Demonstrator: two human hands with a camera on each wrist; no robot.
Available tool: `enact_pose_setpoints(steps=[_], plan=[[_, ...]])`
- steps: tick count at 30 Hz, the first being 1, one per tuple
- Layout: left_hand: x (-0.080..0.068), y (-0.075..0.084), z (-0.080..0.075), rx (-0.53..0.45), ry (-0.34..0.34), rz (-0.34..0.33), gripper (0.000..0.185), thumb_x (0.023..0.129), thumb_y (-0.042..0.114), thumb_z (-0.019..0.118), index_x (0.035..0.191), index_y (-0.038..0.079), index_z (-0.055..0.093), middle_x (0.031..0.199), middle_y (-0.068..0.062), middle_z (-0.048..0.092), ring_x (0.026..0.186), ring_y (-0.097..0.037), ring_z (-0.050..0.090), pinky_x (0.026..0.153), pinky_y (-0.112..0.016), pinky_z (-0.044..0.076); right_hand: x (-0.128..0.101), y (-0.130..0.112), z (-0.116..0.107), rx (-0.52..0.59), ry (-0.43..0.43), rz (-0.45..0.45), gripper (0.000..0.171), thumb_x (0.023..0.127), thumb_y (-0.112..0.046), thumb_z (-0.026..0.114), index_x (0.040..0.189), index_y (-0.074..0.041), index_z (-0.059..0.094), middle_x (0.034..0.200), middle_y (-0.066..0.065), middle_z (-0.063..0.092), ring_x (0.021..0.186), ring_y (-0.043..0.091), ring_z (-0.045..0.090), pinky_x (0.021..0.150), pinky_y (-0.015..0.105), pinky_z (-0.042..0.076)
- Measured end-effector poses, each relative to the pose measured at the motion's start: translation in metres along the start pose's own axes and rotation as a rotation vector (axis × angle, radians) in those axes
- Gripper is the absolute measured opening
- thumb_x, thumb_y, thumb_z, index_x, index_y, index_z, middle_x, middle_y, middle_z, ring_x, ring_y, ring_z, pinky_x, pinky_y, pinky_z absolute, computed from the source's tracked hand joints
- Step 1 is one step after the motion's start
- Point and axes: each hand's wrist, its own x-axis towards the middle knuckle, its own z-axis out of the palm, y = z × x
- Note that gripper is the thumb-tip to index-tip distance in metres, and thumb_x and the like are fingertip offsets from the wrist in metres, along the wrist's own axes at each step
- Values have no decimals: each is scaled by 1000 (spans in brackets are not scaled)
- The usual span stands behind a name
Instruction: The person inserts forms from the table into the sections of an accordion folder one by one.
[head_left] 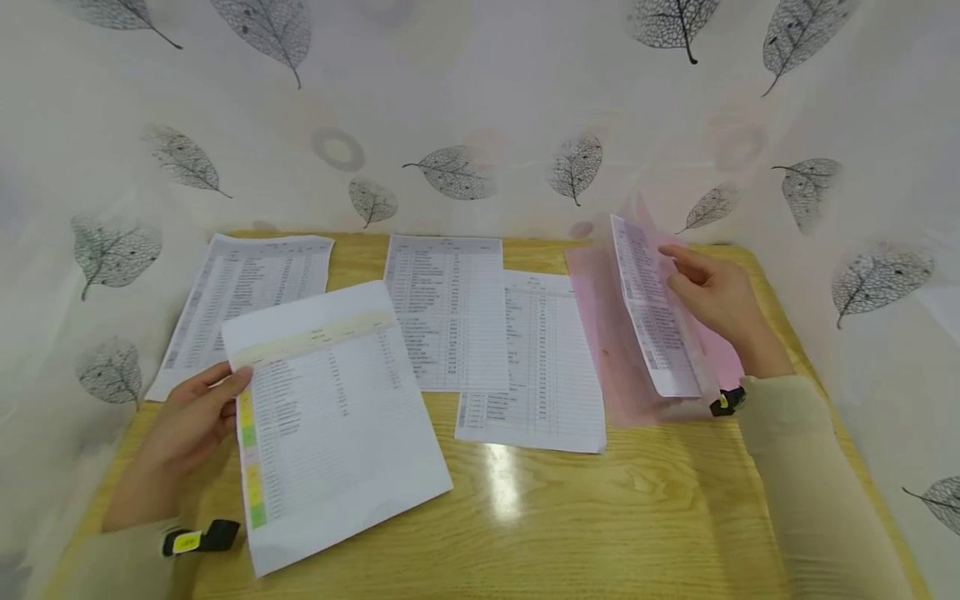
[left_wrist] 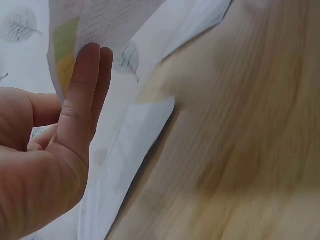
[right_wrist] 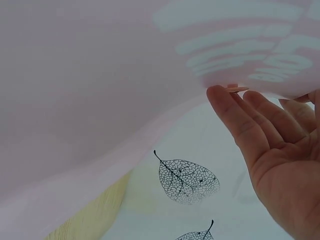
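My left hand pinches the left edge of a printed sheet with a yellow and green strip down its side. This sheet is raised and tilted above the table; in the left wrist view the fingers lie against its strip. At the right, my right hand holds up the edge of a translucent pink folder, its cover lifted. A creased printed sheet stands with the raised cover. In the right wrist view the fingertips meet the pink cover, which hides much of that view.
On the wooden table lie a printed sheet at the back left, another sheet in the middle, and a third sheet partly beneath it. Leaf-patterned cloth rises behind the table and along its sides.
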Motion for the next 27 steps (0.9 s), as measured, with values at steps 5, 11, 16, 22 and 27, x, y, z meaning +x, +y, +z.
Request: enact_pose_setpoints(steps=[5,11,16,22,27], plan=[[16,6,32,31,-30,-2,16,109,22,60,124,23,63,105,9,79,85,-11,78,67,-24,64,0,0,-3,16,-4,25,46,103,-22,54,148,-14,62,151,17,59,136,42,59,75,-2,42],[35,14,70,43,-63,-20,36,109,26,60,138,8,53,103,8,79,85,-10,78,68,-24,64,0,2,-8,23,2,37,46,103,-24,54,148,-21,63,151,14,60,131,31,64,75,2,43],[51,18,102,67,-71,-30,54,110,28,59,151,-3,43,102,10,79,87,-9,78,70,-24,65,-1,2,-10,20,3,23,45,104,-25,55,148,-24,63,143,13,65,93,6,61,66,10,43],[75,20,144,67,-95,-36,53,112,23,53,154,-6,41,99,10,78,86,-7,77,70,-22,64,0,1,-10,25,-19,36,45,104,-25,55,149,-22,62,151,14,60,113,5,65,75,3,43],[94,21,174,49,-110,-40,49,113,20,50,154,-5,43,96,9,77,83,-6,77,70,-22,64,1,0,-8,49,-26,29,46,103,-20,56,148,-17,63,154,14,58,135,38,61,81,-2,43]])
